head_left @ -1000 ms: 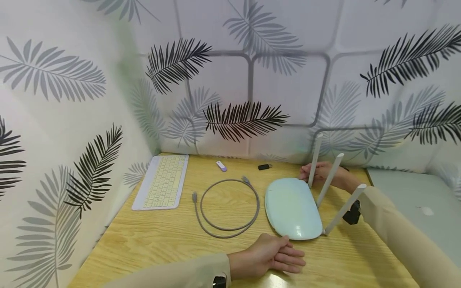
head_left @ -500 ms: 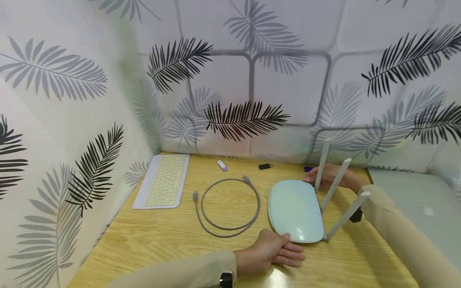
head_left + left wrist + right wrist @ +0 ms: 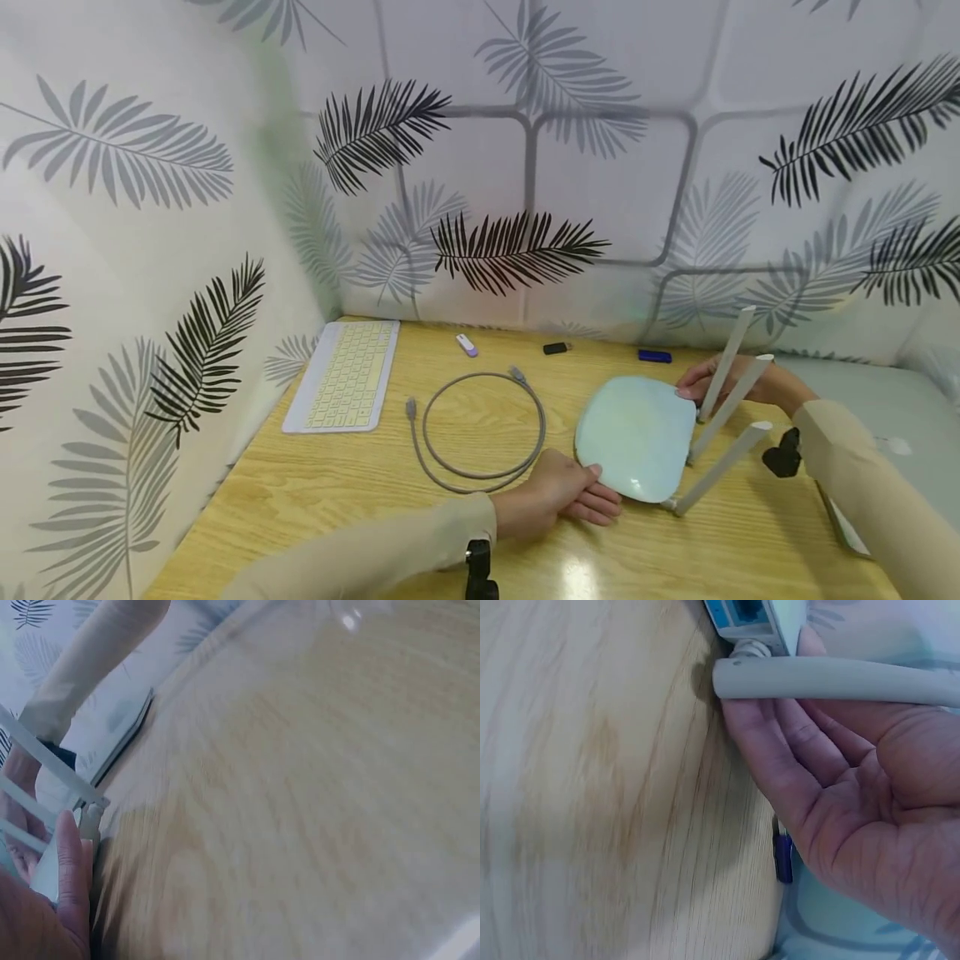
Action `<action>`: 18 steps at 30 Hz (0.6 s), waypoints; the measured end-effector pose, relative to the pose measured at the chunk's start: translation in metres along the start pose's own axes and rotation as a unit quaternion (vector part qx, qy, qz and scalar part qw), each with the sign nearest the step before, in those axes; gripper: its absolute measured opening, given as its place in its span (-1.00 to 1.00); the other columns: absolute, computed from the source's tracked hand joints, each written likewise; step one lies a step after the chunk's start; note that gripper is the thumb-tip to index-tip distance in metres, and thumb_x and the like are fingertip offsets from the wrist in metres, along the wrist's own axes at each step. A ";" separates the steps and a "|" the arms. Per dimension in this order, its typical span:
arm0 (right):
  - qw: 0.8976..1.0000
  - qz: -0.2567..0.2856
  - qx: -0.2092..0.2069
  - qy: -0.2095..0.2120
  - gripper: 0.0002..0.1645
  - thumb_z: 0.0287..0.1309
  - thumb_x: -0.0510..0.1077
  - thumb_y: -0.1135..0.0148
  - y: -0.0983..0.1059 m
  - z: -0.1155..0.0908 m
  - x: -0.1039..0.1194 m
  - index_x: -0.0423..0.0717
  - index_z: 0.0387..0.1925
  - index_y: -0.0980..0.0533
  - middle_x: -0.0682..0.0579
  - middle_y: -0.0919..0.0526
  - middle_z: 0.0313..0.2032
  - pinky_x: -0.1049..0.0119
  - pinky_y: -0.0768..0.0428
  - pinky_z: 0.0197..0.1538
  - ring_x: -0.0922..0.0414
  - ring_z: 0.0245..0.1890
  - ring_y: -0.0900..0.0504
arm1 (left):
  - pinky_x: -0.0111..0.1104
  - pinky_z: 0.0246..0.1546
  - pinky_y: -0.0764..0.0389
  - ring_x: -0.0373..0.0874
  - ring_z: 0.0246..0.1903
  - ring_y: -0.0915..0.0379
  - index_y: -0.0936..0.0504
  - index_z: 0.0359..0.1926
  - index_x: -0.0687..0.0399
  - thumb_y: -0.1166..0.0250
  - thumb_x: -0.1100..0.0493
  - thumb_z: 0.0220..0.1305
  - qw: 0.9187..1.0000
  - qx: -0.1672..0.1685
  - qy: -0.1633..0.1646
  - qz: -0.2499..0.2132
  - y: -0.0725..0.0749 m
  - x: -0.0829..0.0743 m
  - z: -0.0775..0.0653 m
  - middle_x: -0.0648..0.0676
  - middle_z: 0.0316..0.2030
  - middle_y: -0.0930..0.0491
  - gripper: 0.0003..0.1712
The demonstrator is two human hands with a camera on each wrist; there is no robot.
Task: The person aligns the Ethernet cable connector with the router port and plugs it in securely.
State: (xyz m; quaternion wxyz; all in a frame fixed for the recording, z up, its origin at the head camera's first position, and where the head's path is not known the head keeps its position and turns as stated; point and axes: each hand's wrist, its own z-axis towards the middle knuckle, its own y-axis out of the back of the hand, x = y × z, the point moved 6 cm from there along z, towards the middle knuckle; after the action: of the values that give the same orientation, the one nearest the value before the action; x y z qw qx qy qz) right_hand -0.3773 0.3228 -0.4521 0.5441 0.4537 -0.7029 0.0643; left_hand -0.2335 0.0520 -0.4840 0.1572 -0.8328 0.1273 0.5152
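The router (image 3: 637, 437) is right of centre, low in the head view, with the grip of both left hand (image 3: 551, 493) and right hand (image 3: 737, 373) clamped on its edges.

router (image 3: 633, 437): pale mint | antennas (image 3: 729, 408): grey | cable (image 3: 480, 477): grey | tabletop (image 3: 300, 487): yellow woodgrain | wall (image 3: 480, 171): black, grey leaf print

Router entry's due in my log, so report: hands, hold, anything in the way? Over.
Left hand pinches near left edge of router. Right hand grips its far right corner. Grey cable left of router, apart; possibly a snag leftward.
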 end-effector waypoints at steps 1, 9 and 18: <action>1.000 0.000 0.003 0.000 -0.64 0.38 -0.10 -0.13 0.001 -0.001 -0.002 -0.26 0.05 -0.58 0.15 -0.70 -0.23 0.28 -0.69 -0.20 0.26 -0.34 -0.62 | -0.24 -0.35 -0.77 0.15 -0.30 -0.73 -0.67 -0.29 0.48 -0.09 0.21 0.47 1.000 -0.002 -0.003 0.008 0.002 -0.002 0.002 0.32 -0.32 -0.74 -0.62; 0.999 0.024 -0.007 -0.041 -0.68 0.35 -0.09 -0.17 0.000 -0.016 -0.016 -0.28 -0.06 -0.54 0.19 -0.65 -0.38 0.36 -0.63 -0.33 0.28 -0.41 -0.59 | -0.32 -0.44 -0.75 0.07 -0.38 -0.75 -0.68 -0.33 0.41 -0.15 0.23 0.43 0.997 -0.009 -0.012 0.081 0.021 -0.023 0.026 0.30 -0.38 -0.75 -0.69; 0.994 0.040 -0.058 -0.080 -0.60 0.28 -0.07 -0.26 -0.005 -0.024 -0.024 -0.31 -0.03 -0.48 0.08 -0.69 -0.42 0.32 -0.68 -0.41 0.19 -0.45 -0.67 | -0.25 -0.44 -0.76 0.15 -0.45 -0.73 -0.64 -0.28 0.45 -0.19 0.31 0.38 0.992 -0.020 -0.050 0.110 0.034 -0.048 0.054 0.39 -0.45 -0.70 -0.78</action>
State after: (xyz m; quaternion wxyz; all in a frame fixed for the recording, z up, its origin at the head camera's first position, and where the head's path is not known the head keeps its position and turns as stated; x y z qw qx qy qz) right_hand -0.3568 0.3478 -0.4640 0.5087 0.3966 -0.7641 0.0089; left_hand -0.3111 0.0445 -0.4679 0.0889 -0.7899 0.1996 0.5730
